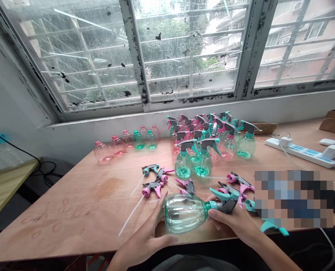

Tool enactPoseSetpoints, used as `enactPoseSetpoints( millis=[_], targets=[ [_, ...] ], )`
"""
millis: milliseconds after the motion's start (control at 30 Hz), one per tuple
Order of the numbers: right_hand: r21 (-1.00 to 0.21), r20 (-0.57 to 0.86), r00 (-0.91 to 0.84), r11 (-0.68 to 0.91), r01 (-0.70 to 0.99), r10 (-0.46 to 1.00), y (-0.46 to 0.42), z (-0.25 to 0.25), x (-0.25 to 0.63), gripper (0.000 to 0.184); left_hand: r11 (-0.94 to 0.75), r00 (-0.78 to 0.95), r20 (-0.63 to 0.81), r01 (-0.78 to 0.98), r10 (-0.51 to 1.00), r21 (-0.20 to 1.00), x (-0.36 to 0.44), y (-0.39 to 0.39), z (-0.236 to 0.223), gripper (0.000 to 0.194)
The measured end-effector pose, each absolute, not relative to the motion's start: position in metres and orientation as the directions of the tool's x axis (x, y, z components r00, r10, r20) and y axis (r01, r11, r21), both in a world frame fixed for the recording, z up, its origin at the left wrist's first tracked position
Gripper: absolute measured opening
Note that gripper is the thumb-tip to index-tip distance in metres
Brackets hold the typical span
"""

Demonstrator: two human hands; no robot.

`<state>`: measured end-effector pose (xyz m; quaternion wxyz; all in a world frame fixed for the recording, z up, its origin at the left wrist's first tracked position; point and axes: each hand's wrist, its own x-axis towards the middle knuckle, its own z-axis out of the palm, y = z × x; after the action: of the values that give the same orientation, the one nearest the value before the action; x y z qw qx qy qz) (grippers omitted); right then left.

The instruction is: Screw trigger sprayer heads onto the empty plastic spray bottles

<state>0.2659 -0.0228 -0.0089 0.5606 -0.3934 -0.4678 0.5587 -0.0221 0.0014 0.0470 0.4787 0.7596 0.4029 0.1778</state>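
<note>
A clear green spray bottle [184,212] lies on its side in the air above the table's front edge, base to the left. Its teal and grey trigger head [226,199] sits on the neck. My left hand [145,233] cups the base end, thumb below and fingers partly hidden behind it. At the neck, my right hand [235,222] closes its thumb and fingers on the collar and trigger head. Loose pink sprayer heads with tubes [153,188] lie just beyond the bottle, and more pink sprayer heads [239,182] lie past my right hand.
Assembled spray bottles [203,163] stand grouped at the back middle. Several open pink and green bottles [118,146] line the back left. A white power strip [301,152] with plugs and cables lies at the right, near a blurred patch. Windows rise behind the table [79,210].
</note>
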Motion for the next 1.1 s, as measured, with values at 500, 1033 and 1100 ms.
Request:
enactPoseSetpoints(
  millis=[500,1033,1100],
  targets=[
    [-0.971,0.130,-0.038,0.120,-0.205,0.991,-0.0232,-0.0115,0.2666,0.031,-0.200,0.623,-0.139,0.442,0.770,0.874,-0.0250,0.0014,0.0462,0.107],
    [-0.978,0.112,-0.013,0.107,-0.180,0.994,-0.0249,-0.0070,0.2654,0.037,-0.157,0.613,-0.148,0.416,0.776,0.896,-0.0262,0.0029,0.0414,0.100],
    [-0.977,0.125,-0.020,0.119,-0.178,0.992,-0.0248,-0.0080,0.2660,0.035,-0.162,0.613,-0.130,0.398,0.779,0.903,-0.0247,0.0029,0.0412,0.102]
  ],
)
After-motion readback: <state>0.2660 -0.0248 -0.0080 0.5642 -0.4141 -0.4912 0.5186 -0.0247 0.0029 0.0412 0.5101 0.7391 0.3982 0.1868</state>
